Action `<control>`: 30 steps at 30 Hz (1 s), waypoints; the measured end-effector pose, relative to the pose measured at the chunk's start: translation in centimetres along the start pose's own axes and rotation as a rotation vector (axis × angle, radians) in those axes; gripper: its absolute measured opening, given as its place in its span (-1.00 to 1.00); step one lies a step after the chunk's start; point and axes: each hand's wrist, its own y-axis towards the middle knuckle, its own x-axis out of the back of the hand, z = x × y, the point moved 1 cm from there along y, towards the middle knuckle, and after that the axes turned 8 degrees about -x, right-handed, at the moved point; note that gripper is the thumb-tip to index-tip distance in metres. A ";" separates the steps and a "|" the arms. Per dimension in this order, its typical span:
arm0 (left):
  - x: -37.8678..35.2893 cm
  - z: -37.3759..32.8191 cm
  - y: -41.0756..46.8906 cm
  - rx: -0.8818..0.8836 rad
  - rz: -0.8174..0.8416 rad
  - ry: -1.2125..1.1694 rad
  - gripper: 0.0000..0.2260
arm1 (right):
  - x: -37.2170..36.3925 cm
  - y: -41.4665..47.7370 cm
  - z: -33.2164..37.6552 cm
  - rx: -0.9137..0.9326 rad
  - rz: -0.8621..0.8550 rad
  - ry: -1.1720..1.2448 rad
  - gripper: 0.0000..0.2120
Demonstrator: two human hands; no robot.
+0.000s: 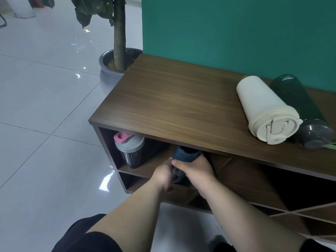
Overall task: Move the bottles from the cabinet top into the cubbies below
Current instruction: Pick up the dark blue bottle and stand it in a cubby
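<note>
A dark blue bottle (185,154) is held at the mouth of the upper cubby, its far end under the cabinet top (172,102). My right hand (195,170) wraps its body and my left hand (163,174) grips its near end. A shaker bottle (130,151) with a grey lid and pink cap stands in the same cubby, at its left side. On the cabinet top at the right lie a cream bottle (261,110) and, behind it, a dark green bottle (298,99) with a grey cap.
A potted plant in a grey pot (107,73) stands at the cabinet's far left corner. A green wall (236,33) backs the cabinet. Lower cubbies (254,180) have diagonal dividers. Glossy white floor tiles (45,106) spread to the left.
</note>
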 end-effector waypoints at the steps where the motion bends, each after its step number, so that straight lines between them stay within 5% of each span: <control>1: 0.0 0.0 0.0 -0.002 -0.003 0.005 -0.74 | 0.0 0.0 -0.1 0.008 0.007 0.004 -0.32; 11: 0.5 0.1 -0.9 0.051 -0.070 0.111 -0.66 | 2.9 -4.5 -0.9 0.003 0.162 -0.080 -0.04; 12: 0.6 0.0 -1.2 0.068 -0.065 0.107 -0.72 | 4.1 -6.1 -1.0 0.008 0.178 -0.077 -0.07; 14: 0.3 0.2 -2.2 0.119 -0.032 0.106 -0.76 | 7.1 -9.5 -0.5 0.121 0.165 -0.111 -0.45; 16: -0.7 0.6 -3.6 0.153 0.039 0.114 -0.71 | 10.6 -12.3 0.8 0.284 0.019 -0.166 -0.70; 18: -2.0 1.2 -4.8 0.131 0.119 0.095 -0.72 | 13.9 -13.9 3.1 0.436 -0.203 -0.163 -0.73; 22: -4.3 1.1 -7.8 0.067 0.306 0.083 -0.64 | 17.7 -13.3 8.0 0.661 -0.584 -0.481 -0.42; 27: -4.6 1.4 -8.8 0.020 0.271 0.111 -0.64 | 18.6 -8.5 11.8 0.515 -0.664 -0.809 -0.07; 30: -4.7 1.6 -8.1 0.022 0.255 0.160 -0.78 | 18.0 -6.8 12.0 0.453 -0.671 -0.910 -0.02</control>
